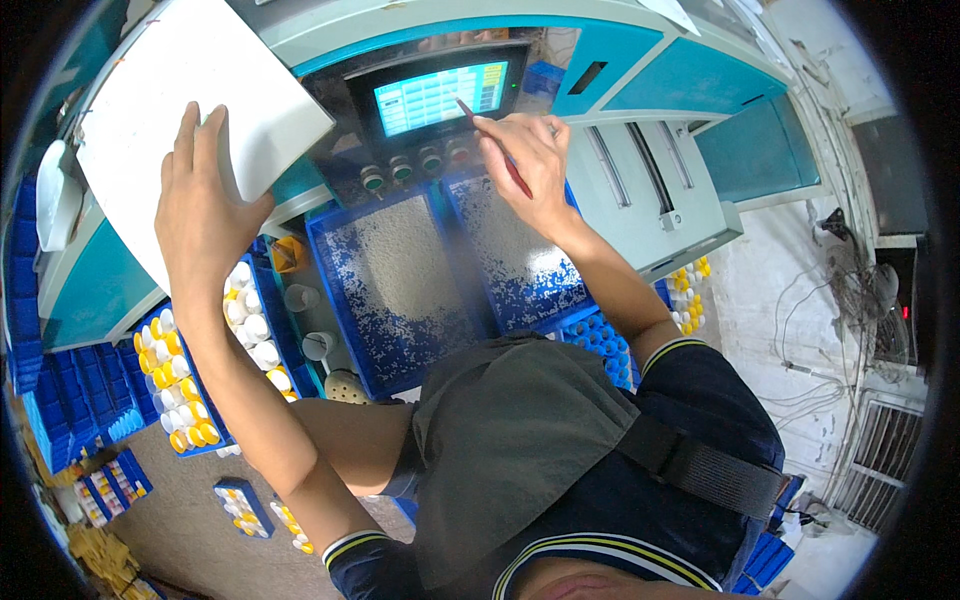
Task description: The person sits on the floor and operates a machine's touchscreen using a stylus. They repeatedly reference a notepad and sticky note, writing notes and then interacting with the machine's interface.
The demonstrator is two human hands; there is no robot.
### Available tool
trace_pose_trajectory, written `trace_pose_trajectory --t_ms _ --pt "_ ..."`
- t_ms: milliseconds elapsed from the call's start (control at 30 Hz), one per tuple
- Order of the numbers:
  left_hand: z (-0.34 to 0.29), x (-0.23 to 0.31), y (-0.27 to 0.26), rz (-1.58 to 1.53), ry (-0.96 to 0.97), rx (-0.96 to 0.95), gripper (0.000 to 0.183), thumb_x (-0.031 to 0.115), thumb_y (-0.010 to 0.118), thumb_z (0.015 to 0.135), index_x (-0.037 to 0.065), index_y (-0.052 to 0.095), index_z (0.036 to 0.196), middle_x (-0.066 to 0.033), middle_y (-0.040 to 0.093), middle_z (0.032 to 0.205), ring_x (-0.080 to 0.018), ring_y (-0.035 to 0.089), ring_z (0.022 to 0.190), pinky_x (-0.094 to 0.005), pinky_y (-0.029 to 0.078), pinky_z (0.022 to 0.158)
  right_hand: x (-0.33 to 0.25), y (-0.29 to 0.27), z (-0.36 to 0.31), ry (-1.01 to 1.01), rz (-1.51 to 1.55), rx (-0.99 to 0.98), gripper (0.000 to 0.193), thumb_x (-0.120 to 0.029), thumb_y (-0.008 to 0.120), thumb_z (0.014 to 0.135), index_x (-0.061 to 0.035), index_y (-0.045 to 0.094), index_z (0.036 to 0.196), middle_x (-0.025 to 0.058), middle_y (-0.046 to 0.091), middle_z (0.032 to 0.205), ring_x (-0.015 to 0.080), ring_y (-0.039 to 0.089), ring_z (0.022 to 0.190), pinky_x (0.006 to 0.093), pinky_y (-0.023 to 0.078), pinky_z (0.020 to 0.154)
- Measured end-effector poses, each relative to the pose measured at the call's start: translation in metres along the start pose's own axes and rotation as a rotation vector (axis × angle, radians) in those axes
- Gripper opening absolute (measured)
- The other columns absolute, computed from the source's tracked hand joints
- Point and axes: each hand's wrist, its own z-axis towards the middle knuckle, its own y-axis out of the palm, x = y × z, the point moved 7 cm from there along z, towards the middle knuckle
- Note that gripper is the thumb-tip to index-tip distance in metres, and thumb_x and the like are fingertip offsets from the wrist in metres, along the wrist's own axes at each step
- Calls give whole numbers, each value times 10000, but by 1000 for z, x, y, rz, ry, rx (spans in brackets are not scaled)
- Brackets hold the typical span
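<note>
My left hand rests with its fingers stretched out on a large white flat sheet or pad at the upper left. In my right hand is a slim dark red pen, pinched near its front end. Its pointed tip overlaps the lit touchscreen; whether it touches the glass I cannot tell. The screen sits in a dark panel on a teal and pale machine. Below it runs a row of several round push buttons.
Beneath the panel lie two blue trays with small white granules. Blue crates of white- and yellow-capped containers stand at the left. Empty-looking blue bins are farther left. Loose cables hang by the right wall.
</note>
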Motion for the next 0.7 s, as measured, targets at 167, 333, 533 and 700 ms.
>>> trace_pose_trajectory --t_ms 167,333,533,700 --pt "-2 1 -2 -25 12 19 1005 117 956 614 229 579 1540 -138 520 1631 -333 633 1345 -475 624 1040 1 3 -11 20 18 -53 237 -64 772 908 -87 792 1142 19 784 966 195 698 992 409 362 970" --pt "-1 3 -2 7 25 20 1018 116 956 616 253 570 1548 -140 517 1632 -332 646 1321 -469 629 1030 4 6 -18 67 17 -84 213 -73 761 922 -90 791 1132 40 785 1010 210 694 1003 413 364 981" --pt "-1 5 -6 -13 33 22 998 114 951 630 234 573 1545 -161 515 1627 -341 646 1321 -461 632 1012 11 -4 -15 84 44 -6 254 -83 781 896 -84 788 1151 60 765 981 224 691 1001 443 359 981" --pt "-2 8 -9 -107 12 -11 993 69 926 646 177 544 1557 -202 477 1641 -387 574 1402 -459 551 1113 8 -7 -12 64 17 13 284 -47 788 884 -78 785 1167 55 775 987 224 694 1006 427 356 997"
